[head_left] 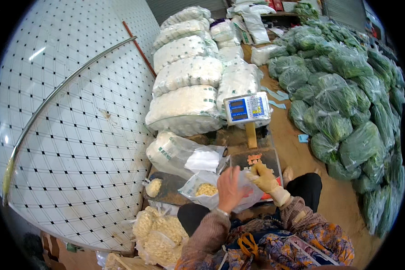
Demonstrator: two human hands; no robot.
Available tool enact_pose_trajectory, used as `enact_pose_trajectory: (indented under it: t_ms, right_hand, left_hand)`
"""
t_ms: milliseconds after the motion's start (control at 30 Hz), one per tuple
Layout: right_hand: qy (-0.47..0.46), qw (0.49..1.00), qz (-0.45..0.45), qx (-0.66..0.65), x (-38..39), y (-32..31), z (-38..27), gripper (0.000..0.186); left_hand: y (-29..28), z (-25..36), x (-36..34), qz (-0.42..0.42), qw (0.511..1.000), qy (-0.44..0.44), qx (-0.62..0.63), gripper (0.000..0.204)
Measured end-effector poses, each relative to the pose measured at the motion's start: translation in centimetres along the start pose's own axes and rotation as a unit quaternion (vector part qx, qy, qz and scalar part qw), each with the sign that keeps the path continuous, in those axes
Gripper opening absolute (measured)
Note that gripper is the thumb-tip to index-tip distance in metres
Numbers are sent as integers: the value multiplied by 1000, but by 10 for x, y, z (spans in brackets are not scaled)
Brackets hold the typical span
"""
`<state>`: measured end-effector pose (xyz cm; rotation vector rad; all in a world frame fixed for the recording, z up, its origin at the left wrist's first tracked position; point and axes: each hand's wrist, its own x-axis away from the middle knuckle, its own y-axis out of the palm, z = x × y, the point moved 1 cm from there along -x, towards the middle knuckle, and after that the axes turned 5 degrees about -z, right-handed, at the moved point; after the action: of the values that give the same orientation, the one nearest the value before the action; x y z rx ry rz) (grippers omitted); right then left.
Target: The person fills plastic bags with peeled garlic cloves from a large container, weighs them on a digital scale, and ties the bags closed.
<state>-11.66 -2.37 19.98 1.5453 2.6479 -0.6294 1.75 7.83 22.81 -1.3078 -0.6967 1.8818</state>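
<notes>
My bare left hand (229, 190) hovers over the right side of an open clear plastic bag (188, 185), its fingers stretched out and apart. Inside that bag lie pale yellow pieces that look like peeled garlic cloves (206, 189). Just to the right, my right hand (265, 180) wears a yellowish glove, its fingers curled together above the bag's right edge. What the gloved fingers hold, if anything, cannot be made out. Beyond the hands stands a platform scale (273, 158) with a display head (246, 109) on a post.
Full white sacks (189, 74) are stacked ahead. A large plastic bag (173, 153) with white sheets (202, 160) lies left of the scale. Bags of cloves (159, 234) sit at my lower left. Bagged green vegetables (333, 96) are heaped right; a tiled wall (76, 135) bounds the left.
</notes>
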Motion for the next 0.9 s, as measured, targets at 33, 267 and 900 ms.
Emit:
enact_pose_trajectory:
  t_ms: [33, 267, 900]
  right_hand:
    - [-64, 995, -48, 64, 0, -3, -22, 30]
    - [54, 846, -116, 517, -24, -69, 63, 24]
    - [-9, 795, 121, -595, -25, -107, 98, 31]
  left_hand:
    - [7, -11, 4, -11, 999, -15, 42, 31]
    - [-10, -66, 12, -100, 985, -142, -12, 18]
    - [81, -86, -2, -45, 642, -362, 675, 28]
